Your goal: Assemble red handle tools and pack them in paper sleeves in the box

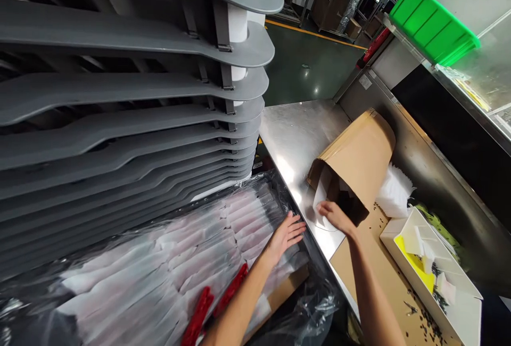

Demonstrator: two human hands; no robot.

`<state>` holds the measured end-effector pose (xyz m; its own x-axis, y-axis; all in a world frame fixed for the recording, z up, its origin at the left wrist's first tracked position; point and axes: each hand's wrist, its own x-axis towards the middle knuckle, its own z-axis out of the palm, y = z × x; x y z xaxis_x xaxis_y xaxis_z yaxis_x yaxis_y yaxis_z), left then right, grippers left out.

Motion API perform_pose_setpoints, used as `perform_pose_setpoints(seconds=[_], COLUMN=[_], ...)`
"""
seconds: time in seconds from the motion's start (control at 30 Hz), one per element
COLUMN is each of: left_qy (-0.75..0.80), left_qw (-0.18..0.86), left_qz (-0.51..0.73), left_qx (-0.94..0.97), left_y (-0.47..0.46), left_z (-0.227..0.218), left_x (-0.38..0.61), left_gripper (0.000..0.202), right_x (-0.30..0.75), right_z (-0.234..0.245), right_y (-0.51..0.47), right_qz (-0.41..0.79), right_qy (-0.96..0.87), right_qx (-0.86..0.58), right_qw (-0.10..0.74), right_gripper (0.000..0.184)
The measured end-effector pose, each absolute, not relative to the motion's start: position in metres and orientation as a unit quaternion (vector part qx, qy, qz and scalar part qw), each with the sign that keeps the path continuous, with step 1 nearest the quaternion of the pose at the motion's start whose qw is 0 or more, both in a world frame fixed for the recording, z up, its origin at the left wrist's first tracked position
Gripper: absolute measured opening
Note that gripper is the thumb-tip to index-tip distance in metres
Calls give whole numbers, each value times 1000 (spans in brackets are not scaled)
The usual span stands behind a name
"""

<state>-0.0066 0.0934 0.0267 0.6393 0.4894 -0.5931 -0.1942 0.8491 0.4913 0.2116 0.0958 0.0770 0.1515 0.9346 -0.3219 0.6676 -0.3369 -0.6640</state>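
Observation:
My right hand point(336, 217) is closed, its fingers pinching a thin white sheet point(321, 192) at the mouth of a cardboard box point(356, 157). The box lies on its side on the metal table, its opening toward me. Palm turned inward and fingers apart, my left hand point(282, 237) hovers by the table edge, holding nothing. Beneath it are rows of white-wrapped items point(207, 229) in a container lined with clear plastic point(319, 303). Two red elongated objects point(197, 314) lie on the wrapped rows near my left forearm; I cannot tell what they are.
Grey moulded panels point(139, 90) rise in a tall stack at left. On the metal table point(303, 122) are a cardboard sheet point(369, 261) with scattered small black pieces and a white bin point(459, 293) of small parts. A green crate point(433, 24) sits on a shelf upper right.

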Motion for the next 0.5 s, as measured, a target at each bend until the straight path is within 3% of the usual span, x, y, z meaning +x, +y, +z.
perform_pose_setpoints(seconds=[0.17,0.33,0.5], left_qy=[404,407,430], left_qw=[877,884,873], left_qz=[168,154,200], left_qx=[201,174,112], left_y=[112,105,111], left_z=[22,14,16], left_x=[17,0,-45], left_gripper=[41,31,32], right_x=[163,121,20], right_z=[71,68,23], right_y=[59,-24,-105], right_qz=[392,384,576], right_qy=[-541,-448,-371], right_qx=[-728,-790,-723], right_qw=[155,165,90], right_gripper=[30,49,43])
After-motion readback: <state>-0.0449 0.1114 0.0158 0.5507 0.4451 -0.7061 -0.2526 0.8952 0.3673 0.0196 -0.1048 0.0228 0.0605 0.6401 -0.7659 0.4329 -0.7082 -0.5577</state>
